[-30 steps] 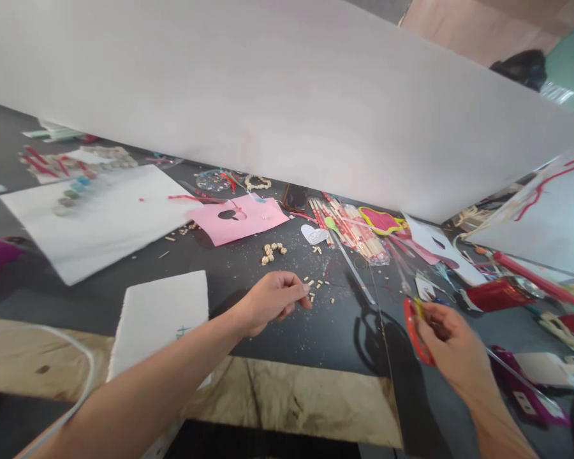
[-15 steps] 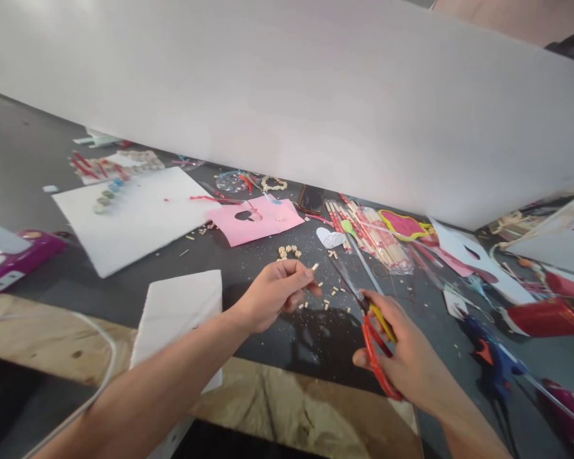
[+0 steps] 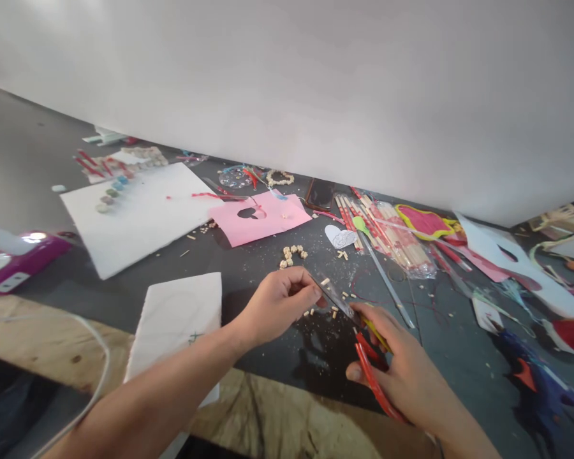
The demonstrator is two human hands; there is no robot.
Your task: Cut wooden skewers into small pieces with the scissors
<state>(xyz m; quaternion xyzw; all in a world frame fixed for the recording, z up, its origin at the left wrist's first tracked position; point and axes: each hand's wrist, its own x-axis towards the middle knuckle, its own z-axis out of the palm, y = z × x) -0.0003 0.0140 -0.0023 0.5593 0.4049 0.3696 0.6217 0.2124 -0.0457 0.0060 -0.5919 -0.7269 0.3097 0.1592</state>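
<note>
My left hand (image 3: 280, 303) is closed in a pinch on a thin small stick piece that barely shows at the fingertips. My right hand (image 3: 402, 373) grips red-handled scissors (image 3: 358, 331). The scissor blades reach up and left to my left fingertips, at the pinched piece. Small cut wooden bits (image 3: 335, 309) lie scattered on the dark table (image 3: 268, 255) under both hands. A little cluster of beige beads (image 3: 291, 255) sits just beyond my left hand.
A pink paper (image 3: 261, 220) with a cut-out, a white sheet (image 3: 138, 213), a bundle of sticks (image 3: 387, 236), a phone (image 3: 319, 194) and a paper heart (image 3: 340, 237) lie further back. A white pad (image 3: 179, 319) lies near left. A large white board (image 3: 316, 89) overhangs the back.
My right hand brought the scissors from the right side in toward my left hand, and the blades now meet the piece at my left fingertips. The view shifted slightly.
</note>
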